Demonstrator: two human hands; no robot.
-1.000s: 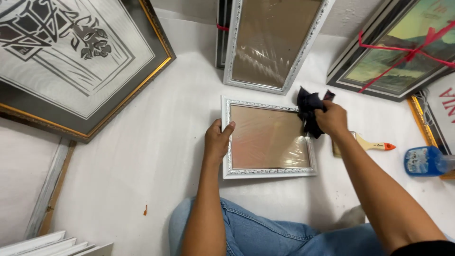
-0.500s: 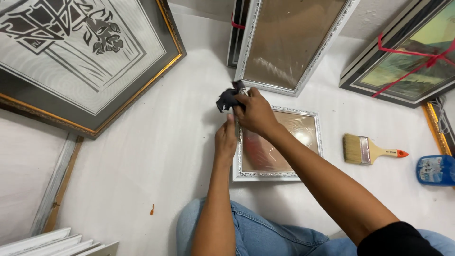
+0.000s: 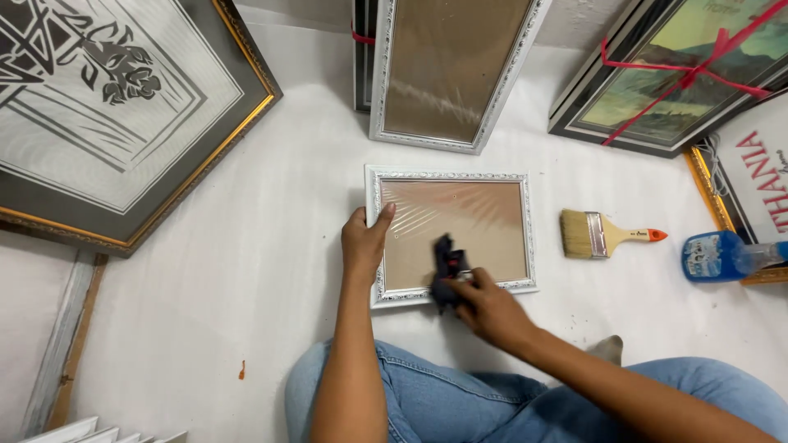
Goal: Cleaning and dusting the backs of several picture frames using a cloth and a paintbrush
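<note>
Glass is what matters most here: the small white picture frame (image 3: 451, 236) lies flat on the pale floor just ahead of the person's knees, and its glazed front shows a sheen, so I'd judge it light, stiff and breakable, slick in the middle and safest to take by the ornate moulded edges. The left hand (image 3: 364, 244) does just that, fingers curled over the frame's left rail with the thumb lying on the glass edge, pinning it down. The right hand (image 3: 486, 308) is closed around a dark cloth (image 3: 448, 271), soft and bunched, pressed on the glass near the frame's lower rail. Out beyond the right hand, to its outer side, rest a flat paintbrush (image 3: 609, 235) and, farther off, a blue bottle (image 3: 722, 255). Ahead of both hands a tall white-framed panel (image 3: 453, 70) leans, and a large gold-edged framed print (image 3: 115, 107) sits well off past the left hand.
</note>
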